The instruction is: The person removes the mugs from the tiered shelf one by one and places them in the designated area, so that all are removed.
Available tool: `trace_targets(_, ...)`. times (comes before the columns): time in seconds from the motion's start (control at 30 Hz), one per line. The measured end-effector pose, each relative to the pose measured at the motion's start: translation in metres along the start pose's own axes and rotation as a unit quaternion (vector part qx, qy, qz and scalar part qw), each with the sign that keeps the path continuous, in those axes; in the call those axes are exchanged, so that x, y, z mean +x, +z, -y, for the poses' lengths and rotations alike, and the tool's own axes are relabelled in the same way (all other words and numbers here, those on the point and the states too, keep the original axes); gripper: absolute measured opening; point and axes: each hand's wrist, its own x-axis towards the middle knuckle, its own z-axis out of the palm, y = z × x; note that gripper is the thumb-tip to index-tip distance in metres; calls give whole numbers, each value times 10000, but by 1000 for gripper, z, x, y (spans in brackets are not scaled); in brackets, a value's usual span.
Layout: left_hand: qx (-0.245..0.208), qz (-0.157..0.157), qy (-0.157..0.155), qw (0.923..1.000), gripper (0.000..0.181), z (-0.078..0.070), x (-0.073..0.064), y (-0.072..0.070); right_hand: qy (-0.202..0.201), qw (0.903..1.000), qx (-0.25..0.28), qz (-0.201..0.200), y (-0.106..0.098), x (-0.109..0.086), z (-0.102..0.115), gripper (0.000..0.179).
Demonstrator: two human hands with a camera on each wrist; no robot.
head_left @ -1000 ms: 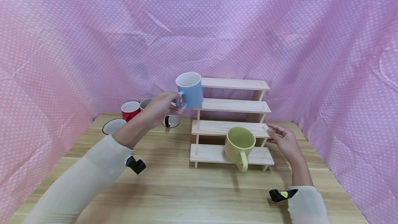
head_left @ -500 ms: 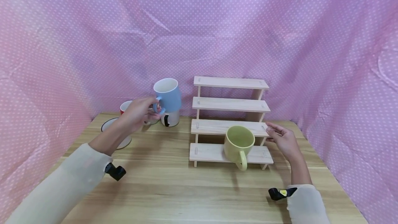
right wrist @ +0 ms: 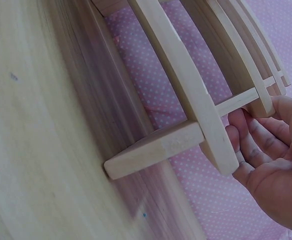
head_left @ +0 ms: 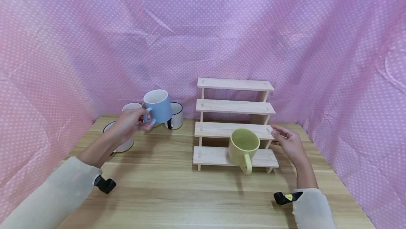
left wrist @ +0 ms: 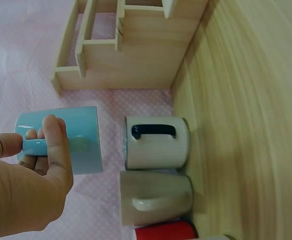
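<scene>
My left hand [head_left: 128, 123] holds a light blue mug [head_left: 161, 110] by its handle, raised in front of several mugs at the back left. In the left wrist view the fingers curl through the blue handle [left wrist: 34, 147]. My right hand [head_left: 290, 144] grips the right end of the second-lowest board of a four-step wooden display shelf [head_left: 234, 106]. In the right wrist view the thumb lies at the board's end and the fingers [right wrist: 258, 142] bend beneath it. A yellow-green mug [head_left: 238, 154] stands on the lowest step, its handle toward me.
At the back left stand a white mug with a black handle [head_left: 177, 118], a grey-beige mug [left wrist: 156, 195] and a red mug [left wrist: 166, 231]. A white mug with a dark rim [head_left: 126, 146] stands nearer, partly behind my left forearm. Pink dotted cloth [head_left: 203, 28] hangs behind the wooden table [head_left: 177, 193].
My left hand has carried the blue mug leftward from beside the shelf, then lower, toward the back-left mugs. The right hand, shelf and yellow-green mug have stayed in place.
</scene>
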Motion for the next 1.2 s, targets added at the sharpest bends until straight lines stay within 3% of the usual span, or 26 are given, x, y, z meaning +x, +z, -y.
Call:
trace_targets(0.5, -241, -229, -408, 9986, 26, 38, -10, -14, -10, 10000, -73, 0, 0, -1, 0, 51)
trace_targets(0.83, 21, 29, -730, 9973, 33, 60, -20, -20, -78, 10000, 46, 9, 0, 2, -3, 48)
trace_targets(1.2, 214, -15, -815, 9964, 34, 85, -26, -25, 20, 10000, 8, -19, 0, 0, 2, 48)
